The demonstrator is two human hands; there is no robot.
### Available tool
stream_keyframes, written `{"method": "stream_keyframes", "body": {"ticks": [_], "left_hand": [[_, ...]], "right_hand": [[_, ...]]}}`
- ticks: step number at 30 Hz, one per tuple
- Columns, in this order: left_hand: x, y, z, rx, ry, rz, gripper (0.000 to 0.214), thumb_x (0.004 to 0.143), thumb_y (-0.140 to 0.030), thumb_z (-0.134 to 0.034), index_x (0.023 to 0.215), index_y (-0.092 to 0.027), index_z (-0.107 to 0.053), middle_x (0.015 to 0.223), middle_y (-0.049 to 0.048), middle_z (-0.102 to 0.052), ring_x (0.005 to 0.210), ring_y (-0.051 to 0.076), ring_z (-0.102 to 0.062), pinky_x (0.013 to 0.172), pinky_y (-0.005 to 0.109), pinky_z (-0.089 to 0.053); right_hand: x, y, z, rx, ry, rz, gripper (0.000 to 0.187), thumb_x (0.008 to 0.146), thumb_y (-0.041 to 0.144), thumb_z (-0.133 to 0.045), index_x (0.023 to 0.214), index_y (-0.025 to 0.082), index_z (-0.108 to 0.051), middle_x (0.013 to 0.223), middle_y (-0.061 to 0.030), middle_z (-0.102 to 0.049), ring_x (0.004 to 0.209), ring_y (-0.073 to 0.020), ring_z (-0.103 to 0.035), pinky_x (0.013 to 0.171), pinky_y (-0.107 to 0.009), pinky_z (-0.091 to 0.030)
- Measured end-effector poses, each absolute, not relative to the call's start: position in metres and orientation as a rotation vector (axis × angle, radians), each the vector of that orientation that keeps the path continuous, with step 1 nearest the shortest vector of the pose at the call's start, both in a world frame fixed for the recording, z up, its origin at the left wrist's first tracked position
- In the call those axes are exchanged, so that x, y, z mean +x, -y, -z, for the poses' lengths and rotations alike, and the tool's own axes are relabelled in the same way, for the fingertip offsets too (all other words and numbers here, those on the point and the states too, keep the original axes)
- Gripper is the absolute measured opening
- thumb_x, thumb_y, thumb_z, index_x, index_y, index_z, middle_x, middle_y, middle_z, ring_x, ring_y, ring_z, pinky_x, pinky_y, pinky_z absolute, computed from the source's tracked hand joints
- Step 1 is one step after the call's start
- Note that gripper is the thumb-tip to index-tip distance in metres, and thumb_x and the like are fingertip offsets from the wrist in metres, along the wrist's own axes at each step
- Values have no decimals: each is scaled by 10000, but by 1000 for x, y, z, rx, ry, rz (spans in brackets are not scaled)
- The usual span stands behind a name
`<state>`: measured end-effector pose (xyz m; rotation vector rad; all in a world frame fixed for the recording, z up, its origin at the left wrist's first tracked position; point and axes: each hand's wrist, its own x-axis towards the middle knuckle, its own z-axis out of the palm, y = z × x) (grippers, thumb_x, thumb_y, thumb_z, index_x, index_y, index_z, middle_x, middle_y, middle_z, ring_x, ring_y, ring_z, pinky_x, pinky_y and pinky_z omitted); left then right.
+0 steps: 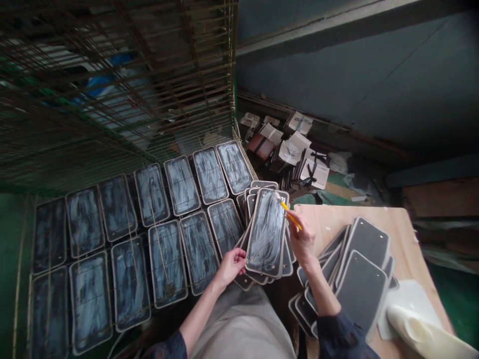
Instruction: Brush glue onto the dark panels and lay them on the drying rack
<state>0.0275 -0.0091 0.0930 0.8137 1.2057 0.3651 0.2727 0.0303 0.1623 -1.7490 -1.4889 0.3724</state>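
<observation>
My right hand (pixel 303 240) is closed around the yellow handle of a small brush (pixel 290 214). The bristles touch the upper right part of a black rounded-corner panel (pixel 265 234), which is streaked with a wet, whitish coating. This panel lies on top of a fanned stack of similar panels (pixel 245 281) in front of me. With bent fingers, my left hand (pixel 232 263) grips the panel's lower left edge; its fingertips are partly hidden. Pale borders and small holes near the ends mark the panels.
To the left, coated panels (pixel 166 262) lie in two rows on a wire rack (pixel 239 144), under raised wire shelves (pixel 149 65). Uncoated dark panels (pixel 362 279) and a cream plastic container (pixel 415 329) sit on a wooden table (pixel 396 219) at right. Tied bundles (pixel 314 172) stand behind.
</observation>
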Motion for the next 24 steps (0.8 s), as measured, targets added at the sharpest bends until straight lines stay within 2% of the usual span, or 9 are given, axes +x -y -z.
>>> {"method": "stream_keyframes", "body": {"ticks": [8, 15, 19, 24], "left_hand": [[34, 8, -110, 725, -1214, -343, 283, 720, -343, -668, 845, -134, -525, 610, -4, -626, 504, 140, -647, 435, 197, -489], [35, 12, -112, 650, -1187, -367, 320, 722, -370, -685, 850, -134, -512, 655, 20, -651, 541, 148, -664, 497, 227, -535], [34, 13, -114, 620, -1154, -369, 332, 717, -365, -696, 860, -133, -506, 665, 25, -654, 556, 155, -672, 494, 220, -529], [34, 12, -115, 625, -1138, -391, 336, 701, -351, -707, 864, -132, -513, 699, 40, -667, 555, 161, -673, 479, 218, -520]], "right_hand": [[268, 56, -177, -1828, 1650, -660, 283, 943, 211, -412, 1198, 270, -521, 1059, -74, -621, 947, -225, -619, 801, -367, -512], [249, 141, -201, -1875, 1618, -925, 286, 931, 231, -405, 1191, 312, -490, 987, -65, -625, 868, -242, -638, 702, -362, -541], [252, 149, -210, -1888, 1529, -955, 248, 927, 267, -431, 1162, 301, -503, 1007, -63, -632, 883, -229, -647, 712, -327, -553], [265, 135, -206, -1838, 1559, -842, 241, 937, 247, -440, 1161, 246, -530, 1035, -63, -636, 928, -191, -639, 763, -270, -535]]}}
